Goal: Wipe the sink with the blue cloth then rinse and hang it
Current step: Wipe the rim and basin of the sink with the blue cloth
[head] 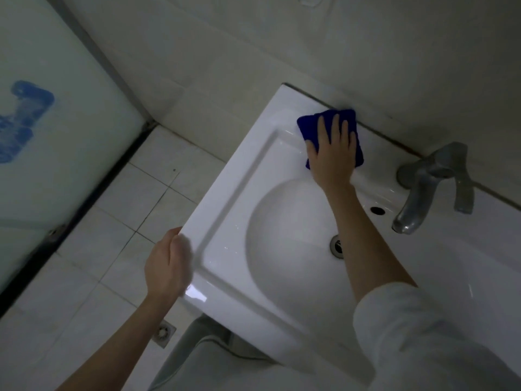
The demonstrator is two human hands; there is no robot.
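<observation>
Fingers [335, 128] spread flat, right hand [331, 158] presses blue cloth [307, 122] onto the sink [225, 221] ledge; left hand [169, 263] grips the rim, likely bracing.

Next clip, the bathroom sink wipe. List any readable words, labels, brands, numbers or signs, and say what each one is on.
No text in this frame can be read.
The blue mark on the frosted panel is a blurred shape and cannot be read as letters or a sign.
No lettering shows on the sink, the faucet or the blue cloth.
</observation>
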